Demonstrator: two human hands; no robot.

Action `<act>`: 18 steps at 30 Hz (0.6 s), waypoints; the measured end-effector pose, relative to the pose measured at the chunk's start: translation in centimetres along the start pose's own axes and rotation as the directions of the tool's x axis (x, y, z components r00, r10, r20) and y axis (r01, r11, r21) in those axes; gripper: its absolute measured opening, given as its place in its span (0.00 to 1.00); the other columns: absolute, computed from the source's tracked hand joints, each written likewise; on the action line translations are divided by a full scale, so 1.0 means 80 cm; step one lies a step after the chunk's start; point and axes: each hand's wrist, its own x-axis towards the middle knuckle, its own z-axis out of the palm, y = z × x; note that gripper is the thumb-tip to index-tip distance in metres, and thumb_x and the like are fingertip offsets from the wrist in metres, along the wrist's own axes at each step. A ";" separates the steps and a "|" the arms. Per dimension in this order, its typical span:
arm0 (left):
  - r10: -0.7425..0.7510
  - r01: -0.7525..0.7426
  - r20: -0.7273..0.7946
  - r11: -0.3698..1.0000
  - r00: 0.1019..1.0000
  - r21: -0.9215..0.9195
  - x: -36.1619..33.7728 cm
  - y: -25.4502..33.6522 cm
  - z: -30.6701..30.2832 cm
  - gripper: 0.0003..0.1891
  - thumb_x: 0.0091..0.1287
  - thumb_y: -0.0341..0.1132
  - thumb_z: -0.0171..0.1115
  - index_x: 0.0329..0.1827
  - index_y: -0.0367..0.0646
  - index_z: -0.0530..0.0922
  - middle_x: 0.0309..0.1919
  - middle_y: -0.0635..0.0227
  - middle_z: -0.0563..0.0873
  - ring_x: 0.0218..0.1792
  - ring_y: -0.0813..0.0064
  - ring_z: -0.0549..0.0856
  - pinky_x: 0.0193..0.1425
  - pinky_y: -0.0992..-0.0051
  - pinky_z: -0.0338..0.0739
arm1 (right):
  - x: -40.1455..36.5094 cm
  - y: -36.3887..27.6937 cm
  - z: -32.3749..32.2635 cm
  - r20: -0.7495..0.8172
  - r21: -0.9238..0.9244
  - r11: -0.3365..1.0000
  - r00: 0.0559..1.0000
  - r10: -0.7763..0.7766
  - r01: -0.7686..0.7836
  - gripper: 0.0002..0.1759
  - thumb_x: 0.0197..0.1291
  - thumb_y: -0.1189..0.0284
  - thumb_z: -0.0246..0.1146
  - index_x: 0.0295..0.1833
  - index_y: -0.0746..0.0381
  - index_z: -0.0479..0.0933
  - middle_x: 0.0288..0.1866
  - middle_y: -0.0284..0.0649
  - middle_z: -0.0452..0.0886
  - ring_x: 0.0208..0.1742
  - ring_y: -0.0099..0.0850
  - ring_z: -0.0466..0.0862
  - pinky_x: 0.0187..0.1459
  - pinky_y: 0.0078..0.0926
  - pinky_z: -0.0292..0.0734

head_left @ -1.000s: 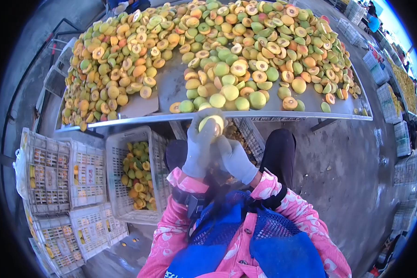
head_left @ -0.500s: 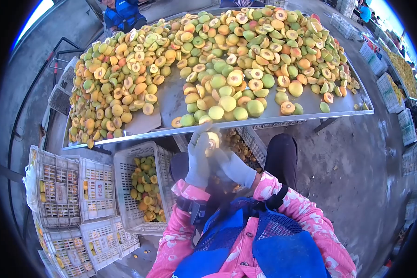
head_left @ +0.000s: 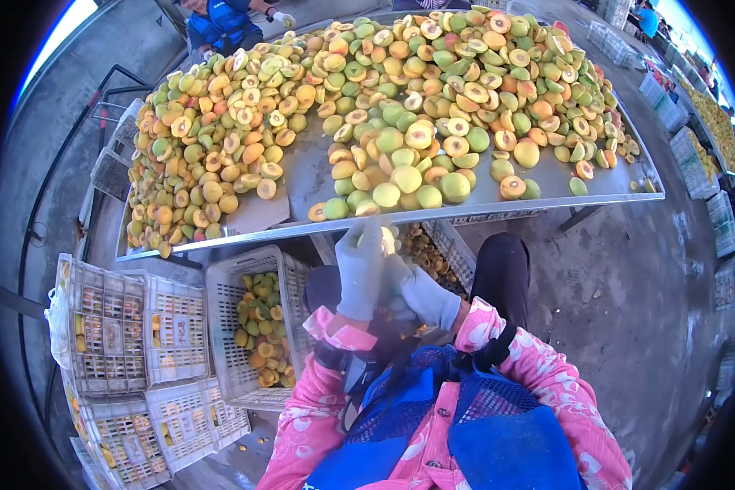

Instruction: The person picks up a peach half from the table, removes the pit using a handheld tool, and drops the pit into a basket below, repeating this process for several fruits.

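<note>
My left hand [head_left: 358,273], in a pale glove, is closed around a cut peach half [head_left: 389,240] just below the table's front edge. Close beside it, my right hand [head_left: 426,296], gloved as well, has its fingers curled in toward the peach. Blur hides what the right hand grips, if anything. Both hands are over my lap. Behind them, a large heap of halved and whole peaches [head_left: 406,155] in yellow, green and orange covers much of the metal table [head_left: 310,175].
Left of my knees a white crate [head_left: 220,327] holds peach halves, with stacked crates [head_left: 175,327] beyond it. Between my legs, another crate [head_left: 456,249] contains small brown-orange pieces. A co-worker in a blue vest [head_left: 220,24] is across the table. More crates [head_left: 694,163] line the right side.
The peach half has turned in my left hand and shows less of its cut face. My right hand has shifted slightly. The co-worker's gloved hand has come into view.
</note>
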 end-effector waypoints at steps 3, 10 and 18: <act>0.043 -0.049 0.037 0.980 0.998 0.190 0.003 0.007 -0.002 0.19 0.73 0.44 0.54 0.45 0.32 0.80 0.32 0.62 0.85 0.26 0.76 0.83 0.32 0.78 0.79 | -0.010 -0.010 -0.003 0.316 0.294 0.866 0.897 0.310 -0.403 0.33 0.69 0.39 0.40 0.30 0.57 0.69 0.14 0.25 0.58 0.11 0.19 0.55 0.14 0.22 0.51; -0.178 0.165 0.166 0.982 0.970 0.089 0.004 0.022 -0.007 0.15 0.71 0.39 0.56 0.42 0.34 0.80 0.31 0.62 0.85 0.28 0.75 0.83 0.32 0.77 0.79 | -0.001 0.001 -0.007 0.642 0.499 0.621 0.739 0.203 -0.604 0.35 0.65 0.34 0.38 0.31 0.54 0.69 0.14 0.23 0.52 0.10 0.18 0.51 0.13 0.19 0.47; 0.021 0.117 0.458 0.955 0.889 -0.272 0.008 -0.020 -0.031 0.23 0.72 0.51 0.53 0.50 0.38 0.80 0.36 0.59 0.85 0.32 0.70 0.84 0.39 0.75 0.79 | 0.007 0.033 -0.011 0.828 0.491 0.506 0.560 -0.019 -0.709 0.34 0.65 0.35 0.42 0.41 0.54 0.77 0.14 0.23 0.55 0.11 0.17 0.53 0.13 0.19 0.49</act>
